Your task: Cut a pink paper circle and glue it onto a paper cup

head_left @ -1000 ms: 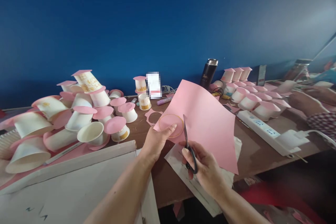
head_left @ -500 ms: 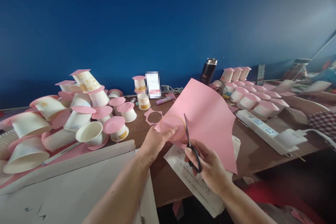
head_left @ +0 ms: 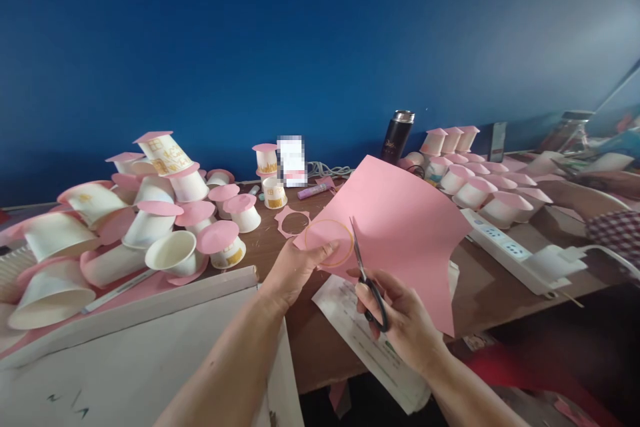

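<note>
Holding the pink sheet [head_left: 410, 220] by its near-left corner in the left hand [head_left: 295, 270], with thumb clamped over the yellow circular outline [head_left: 325, 220] and the other fingers hidden beneath; gripping scissors [head_left: 379, 298] in the right hand [head_left: 403, 317], with fingers closed around the black handles and blades pointing away from them, just beside the outline's right edge; with most of the sheet spread right of the left fingers and beyond the right ones; below the right fingers, printed white paper [head_left: 345, 310] on the tabletop [head_left: 320, 357]; just beyond the left fingers, a holed pink scrap [head_left: 281, 222]; farther left, pink-topped cups [head_left: 219, 238].
</note>
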Motion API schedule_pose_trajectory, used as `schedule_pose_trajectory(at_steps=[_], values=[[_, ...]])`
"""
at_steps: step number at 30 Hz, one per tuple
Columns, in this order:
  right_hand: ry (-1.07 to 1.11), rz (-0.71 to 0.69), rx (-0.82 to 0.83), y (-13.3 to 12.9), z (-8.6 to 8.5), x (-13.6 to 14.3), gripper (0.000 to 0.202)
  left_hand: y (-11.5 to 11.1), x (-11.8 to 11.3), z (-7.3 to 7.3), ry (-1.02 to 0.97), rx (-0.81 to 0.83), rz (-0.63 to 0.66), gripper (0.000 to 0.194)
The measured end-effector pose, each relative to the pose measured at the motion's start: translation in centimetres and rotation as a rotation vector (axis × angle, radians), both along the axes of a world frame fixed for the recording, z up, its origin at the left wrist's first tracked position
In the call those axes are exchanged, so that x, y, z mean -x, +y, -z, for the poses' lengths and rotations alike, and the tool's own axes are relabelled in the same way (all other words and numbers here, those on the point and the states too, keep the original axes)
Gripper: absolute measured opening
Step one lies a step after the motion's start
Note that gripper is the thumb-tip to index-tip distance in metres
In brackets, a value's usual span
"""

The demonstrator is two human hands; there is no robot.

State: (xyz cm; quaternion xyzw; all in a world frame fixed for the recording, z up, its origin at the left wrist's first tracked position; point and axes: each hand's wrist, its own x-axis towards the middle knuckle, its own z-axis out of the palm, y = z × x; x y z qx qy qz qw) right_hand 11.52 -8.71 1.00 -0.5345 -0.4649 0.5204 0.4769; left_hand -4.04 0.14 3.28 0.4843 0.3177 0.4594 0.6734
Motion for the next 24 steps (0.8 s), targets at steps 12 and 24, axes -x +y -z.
schedule_pose_trajectory(at_steps=[12,24], values=[[-0.002,0.002,0.004,-0.59,-0.85,0.05,0.039,0.35,0.40,0.25,0.040,-0.017,-0.033,0.044],[0.080,0.045,0.024,-0.70,-0.62,0.12,0.049,0.20,0.27,-0.03,0.004,0.003,-0.024,0.049]])
